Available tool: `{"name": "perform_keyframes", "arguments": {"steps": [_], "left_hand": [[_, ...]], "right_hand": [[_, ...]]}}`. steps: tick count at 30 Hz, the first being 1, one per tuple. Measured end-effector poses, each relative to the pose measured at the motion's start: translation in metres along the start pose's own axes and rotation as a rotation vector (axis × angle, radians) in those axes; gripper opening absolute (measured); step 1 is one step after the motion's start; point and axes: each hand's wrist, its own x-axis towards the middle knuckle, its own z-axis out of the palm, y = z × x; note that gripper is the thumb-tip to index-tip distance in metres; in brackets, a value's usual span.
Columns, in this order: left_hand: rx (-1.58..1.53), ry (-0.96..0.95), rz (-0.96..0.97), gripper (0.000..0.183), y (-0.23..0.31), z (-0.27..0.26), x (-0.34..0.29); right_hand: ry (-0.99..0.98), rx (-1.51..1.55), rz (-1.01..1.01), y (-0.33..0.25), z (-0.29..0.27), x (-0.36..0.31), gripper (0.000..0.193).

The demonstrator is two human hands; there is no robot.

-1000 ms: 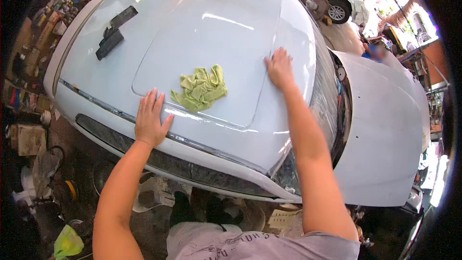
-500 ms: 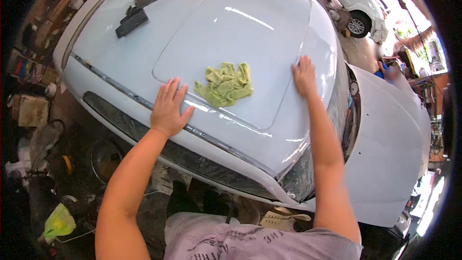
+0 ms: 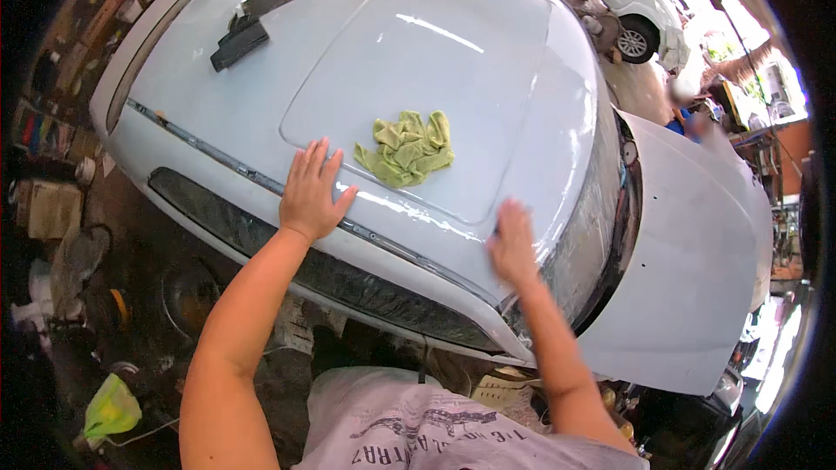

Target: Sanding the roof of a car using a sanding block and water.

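My left hand point(image 3: 312, 193) lies flat on the pale grey car roof point(image 3: 418, 70), fingers stretched, its heel near the dark channel along the roof's near side. My right hand point(image 3: 515, 248) is on the roof's near right corner, blurred, its fingers close together. A small dark edge shows by its thumb; what it holds is mostly hidden under the palm. Between the hands, a crumpled green cloth point(image 3: 407, 150) lies on the roof. Farther left on the roof rest dark blocks point(image 3: 240, 45), long and flat.
Below the roof's near edge is the side window opening point(image 3: 401, 296). The windscreen point(image 3: 575, 252) and hood point(image 3: 688, 252) extend right. Another white car point(image 3: 640, 13) stands at the far right. Shelves with clutter point(image 3: 96, 17) line the left; a green bag point(image 3: 111, 406) lies lower left.
My right hand has come toward me and a little left along the roof, from beside the groove to the near corner. My left hand stays about where it was; the cloth has not moved.
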Motion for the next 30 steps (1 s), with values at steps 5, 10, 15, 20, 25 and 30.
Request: {"name": "perform_keyframes", "arguments": {"steps": [5, 10, 15, 20, 25, 30], "left_hand": [[0.004, 0.005, 0.018, 0.062, -0.002, 0.001, -0.002], [-0.014, 0.010, 0.002, 0.064, 0.001, -0.002, -0.001], [-0.010, 0.004, 0.014, 0.064, 0.002, -0.005, 0.001], [-0.074, 0.019, 0.026, 0.061, -0.002, -0.005, 0.003], [-0.052, 0.026, 0.032, 0.062, 0.000, -0.005, 0.003], [-0.057, -0.021, 0.021, 0.062, 0.005, -0.009, 0.007]], "right_hand": [[0.274, -0.076, 0.252, 0.127, -0.019, 0.206, 0.067], [0.241, -0.097, 0.161, 0.051, -0.006, 0.141, 0.069], [0.031, 0.028, -0.018, -0.053, -0.006, -0.035, 0.078], [0.116, -0.084, 0.063, 0.077, -0.011, 0.117, 0.068], [0.193, -0.143, 0.291, 0.166, -0.037, 0.340, 0.064], [0.169, -0.133, 0.222, 0.090, -0.042, 0.236, 0.067]]}}
